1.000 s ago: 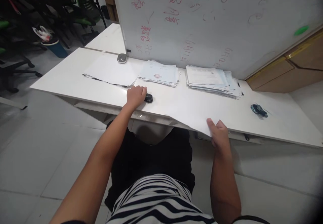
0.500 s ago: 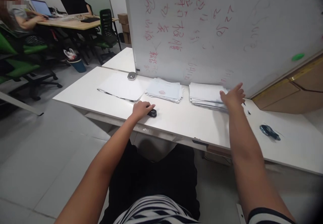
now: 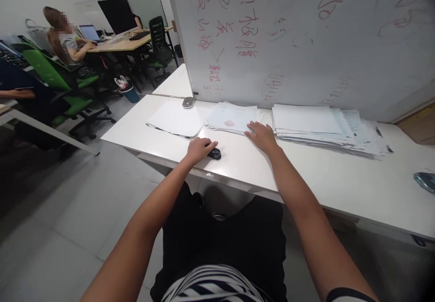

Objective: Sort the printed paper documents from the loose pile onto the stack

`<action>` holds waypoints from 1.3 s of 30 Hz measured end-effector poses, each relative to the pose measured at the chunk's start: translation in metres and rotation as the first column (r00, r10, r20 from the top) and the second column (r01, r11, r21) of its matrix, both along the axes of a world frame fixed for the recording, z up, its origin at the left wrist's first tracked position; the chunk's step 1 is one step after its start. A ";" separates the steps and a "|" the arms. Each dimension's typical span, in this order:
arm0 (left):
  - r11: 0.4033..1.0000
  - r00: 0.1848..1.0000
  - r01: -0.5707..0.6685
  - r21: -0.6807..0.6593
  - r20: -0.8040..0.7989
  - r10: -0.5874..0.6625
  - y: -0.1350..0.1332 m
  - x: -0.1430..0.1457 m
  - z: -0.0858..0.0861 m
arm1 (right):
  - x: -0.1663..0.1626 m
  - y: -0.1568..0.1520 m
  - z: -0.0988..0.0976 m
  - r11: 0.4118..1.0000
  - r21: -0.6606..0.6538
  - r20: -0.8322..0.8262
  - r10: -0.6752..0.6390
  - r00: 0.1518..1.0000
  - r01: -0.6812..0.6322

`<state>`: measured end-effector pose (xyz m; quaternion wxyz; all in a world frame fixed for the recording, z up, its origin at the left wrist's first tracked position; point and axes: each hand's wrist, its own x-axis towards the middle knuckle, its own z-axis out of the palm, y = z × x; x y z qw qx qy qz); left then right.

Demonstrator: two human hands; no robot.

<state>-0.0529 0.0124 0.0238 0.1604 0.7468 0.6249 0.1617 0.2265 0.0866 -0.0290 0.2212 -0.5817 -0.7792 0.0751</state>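
Note:
My left hand (image 3: 200, 151) is wrapped over a black stapler (image 3: 215, 153) near the table's front edge; only the stapler's right end shows. My right hand (image 3: 262, 137) reaches to the right edge of the middle stack of papers (image 3: 231, 117), whose top sheet is pale blue with a red round seal. Its fingers are apart and rest at that edge, with no sheet lifted. A thicker stack of papers (image 3: 304, 119) lies just right of this hand, its sheets fanned out to the right. Left of the middle stack is a pile of white sheets (image 3: 178, 118).
A computer mouse (image 3: 187, 102) sits behind the white sheets. The whiteboard (image 3: 231, 77) with red writing stands along the back of the white table (image 3: 238, 168). A dark blue object (image 3: 424, 180) lies at far right. People sit at desks on the left.
My right hand has moved left from the thick right stack to the middle stack's edge. My left hand stays on the stapler. The view has turned left.

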 end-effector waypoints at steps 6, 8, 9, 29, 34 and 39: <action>1.000 1.000 0.000 0.005 -0.002 0.000 -0.001 0.002 0.001 | -0.005 -0.001 0.002 0.993 0.117 0.053 -0.010 0.999 0.004; 1.000 1.000 -0.008 0.015 -0.010 0.008 -0.001 0.002 0.001 | -0.009 0.001 0.002 0.983 0.185 0.123 -0.032 0.992 0.009; 1.000 1.000 -0.013 0.023 -0.015 0.013 -0.002 0.003 0.001 | -0.010 0.002 0.003 0.977 0.213 0.148 -0.056 0.987 0.023; 0.999 0.999 -0.027 0.046 -0.021 0.028 -0.002 0.003 -0.002 | 0.005 -0.009 0.011 0.998 0.055 0.049 -0.033 0.998 0.031; 0.999 0.999 -0.022 0.047 -0.028 0.024 -0.002 0.003 -0.001 | 0.011 -0.009 0.012 1.000 0.003 -0.070 -0.013 0.997 0.013; 0.998 0.999 -0.015 0.053 -0.031 0.017 -0.003 0.003 -0.001 | 0.011 -0.006 0.005 0.999 0.053 -0.121 0.000 0.993 0.007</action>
